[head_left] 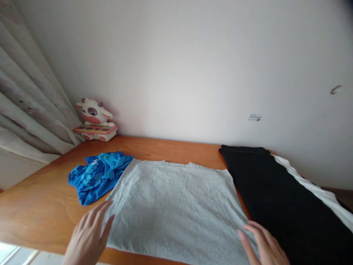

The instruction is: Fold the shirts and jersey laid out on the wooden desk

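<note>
Shows grey garment (173, 206) laid flat on smooth, wood-grained tabletop (35, 206): matte, finely wrinkled, roughly trapezoidal. Has left hand (89, 232) at its left edge, fingers spread, and right hand (263, 243) at its front right part, fingers curved and parted; cannot tell touch from hover. Includes crumpled blue garment (100, 175) beside its far left corner, long black garment (275, 191) at right, bordered by white cloth (311, 184), and rounded cow toy (95, 119) by the wall.

Home room, floral curtain (30, 84), cow toy (95, 119) (keyboard attached), wooden surface (35, 206)
</note>
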Demonstrator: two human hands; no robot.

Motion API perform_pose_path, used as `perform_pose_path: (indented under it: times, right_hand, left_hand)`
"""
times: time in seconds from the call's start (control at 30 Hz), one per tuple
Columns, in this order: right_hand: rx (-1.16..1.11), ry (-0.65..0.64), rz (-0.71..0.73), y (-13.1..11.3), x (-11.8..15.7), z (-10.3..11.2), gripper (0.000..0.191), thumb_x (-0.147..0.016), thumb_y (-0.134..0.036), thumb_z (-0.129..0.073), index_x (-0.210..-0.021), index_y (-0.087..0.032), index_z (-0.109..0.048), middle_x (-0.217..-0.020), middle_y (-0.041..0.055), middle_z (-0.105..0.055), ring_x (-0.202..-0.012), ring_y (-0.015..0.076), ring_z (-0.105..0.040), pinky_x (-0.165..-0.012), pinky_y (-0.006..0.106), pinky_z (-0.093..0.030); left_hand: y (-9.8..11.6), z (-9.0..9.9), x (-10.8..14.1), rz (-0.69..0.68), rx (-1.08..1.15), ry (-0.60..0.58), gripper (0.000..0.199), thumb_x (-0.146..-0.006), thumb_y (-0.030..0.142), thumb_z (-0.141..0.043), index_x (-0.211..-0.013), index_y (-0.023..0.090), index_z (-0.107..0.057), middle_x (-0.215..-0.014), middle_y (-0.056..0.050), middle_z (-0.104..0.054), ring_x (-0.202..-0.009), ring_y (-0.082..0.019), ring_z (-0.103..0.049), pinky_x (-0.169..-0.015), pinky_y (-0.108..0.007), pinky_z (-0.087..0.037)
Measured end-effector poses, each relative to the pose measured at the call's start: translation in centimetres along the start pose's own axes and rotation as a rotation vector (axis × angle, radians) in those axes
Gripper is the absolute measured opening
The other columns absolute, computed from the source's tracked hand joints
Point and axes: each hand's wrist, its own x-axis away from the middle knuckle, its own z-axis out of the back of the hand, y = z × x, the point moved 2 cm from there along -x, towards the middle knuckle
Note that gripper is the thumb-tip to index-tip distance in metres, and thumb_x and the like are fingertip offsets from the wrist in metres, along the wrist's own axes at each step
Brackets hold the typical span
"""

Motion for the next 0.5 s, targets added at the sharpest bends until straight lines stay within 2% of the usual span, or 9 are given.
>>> perform_pose_path:
  times: [0.07, 0.13, 0.2, 0.23, 0.27, 0.33, 0.4, 0.5]
  right_hand:
    - [-0.08, 0.042, 0.098, -5.6, -1.2, -2.8, 0.034, -0.097, -0.049, -0.051, -0.117, -0.025, -0.066, -0.116, 0.0121, -0.074, -0.105, 0.0293, -0.072, -0.082, 0.041, -0.063]
    - [-0.146, 0.029, 0.171, -11.2, -1.9, -6.3, 0.036, -0.099, -0.038, -0.05, -0.131, -0.025, -0.059, -0.132, 0.0112, -0.067, -0.116, 0.0279, -0.068, -0.088, 0.04, -0.061]
    - [-0.178, -0.016, 0.228, -15.5, -1.9, -9.8, 0.044, -0.1, -0.032, -0.049, -0.143, -0.025, -0.051, -0.146, 0.0098, -0.057, -0.128, 0.0283, -0.06, -0.094, 0.041, -0.059]
    - [-0.185, -0.018, 0.239, -16.9, -1.7, -11.2, 0.049, -0.1, -0.029, -0.045, -0.149, -0.024, -0.044, -0.15, 0.0103, -0.053, -0.132, 0.0286, -0.057, -0.098, 0.043, -0.057]
    - [-0.181, 0.019, 0.221, -17.8, -1.4, -12.3, 0.054, -0.101, -0.024, -0.038, -0.154, -0.021, -0.036, -0.15, 0.0112, -0.052, -0.133, 0.0281, -0.056, -0.101, 0.045, -0.056]
    - [-0.139, 0.014, 0.221, -18.2, -0.6, -13.9, 0.06, -0.101, -0.023, -0.036, -0.159, -0.019, -0.026, -0.152, 0.0117, -0.051, -0.136, 0.0295, -0.053, -0.103, 0.048, -0.055]
    - [-0.078, -0.002, 0.212, -17.6, 0.1, -14.4, 0.062, -0.1, -0.029, -0.041, -0.16, -0.02, -0.025, -0.153, 0.0117, -0.048, -0.138, 0.0328, -0.05, -0.105, 0.052, -0.052]
    - [-0.035, -0.016, 0.194, -16.6, 0.5, -14.2, 0.061, -0.1, -0.035, -0.045, -0.158, -0.022, -0.031, -0.156, 0.0104, -0.044, -0.138, 0.0342, -0.048, -0.108, 0.054, -0.049]
  left_hand:
    - [5.4, -0.9, -0.4, -0.182, 0.126, -0.038, 0.042, -0.096, 0.039, -0.044, -0.136, 0.031, -0.056, -0.136, -0.008, -0.066, -0.123, -0.028, -0.063, -0.099, -0.043, -0.055]
    - [10.7, -2.3, -0.4, -0.318, 0.172, -0.101, 0.048, -0.099, 0.032, -0.043, -0.147, 0.029, -0.047, -0.15, -0.007, -0.055, -0.134, -0.025, -0.055, -0.103, -0.04, -0.053]
    - [14.6, -4.1, 0.2, -0.411, 0.177, -0.165, 0.055, -0.099, 0.027, -0.041, -0.154, 0.024, -0.036, -0.159, -0.01, -0.042, -0.143, -0.026, -0.044, -0.107, -0.04, -0.049]
    - [15.9, -5.0, 0.6, -0.465, 0.177, -0.177, 0.06, -0.098, 0.026, -0.042, -0.157, 0.019, -0.031, -0.161, -0.013, -0.039, -0.144, -0.028, -0.042, -0.109, -0.041, -0.048]
    - [16.7, -5.8, 1.1, -0.491, 0.171, -0.179, 0.065, -0.097, 0.027, -0.043, -0.159, 0.016, -0.026, -0.161, -0.016, -0.038, -0.145, -0.03, -0.042, -0.109, -0.043, -0.047]
    - [17.2, -7.0, 2.0, -0.529, 0.151, -0.192, 0.069, -0.096, 0.026, -0.043, -0.161, 0.015, -0.02, -0.16, -0.016, -0.037, -0.144, -0.03, -0.042, -0.11, -0.042, -0.045]
    - [16.8, -7.5, 2.5, -0.542, 0.13, -0.201, 0.069, -0.096, 0.023, -0.041, -0.161, 0.017, -0.018, -0.161, -0.014, -0.036, -0.145, -0.029, -0.041, -0.112, -0.042, -0.042]
    - [16.4, -7.2, 2.5, -0.551, 0.113, -0.177, 0.07, -0.095, 0.021, -0.041, -0.161, 0.019, -0.019, -0.161, -0.01, -0.037, -0.147, -0.028, -0.038, -0.117, -0.045, -0.036]
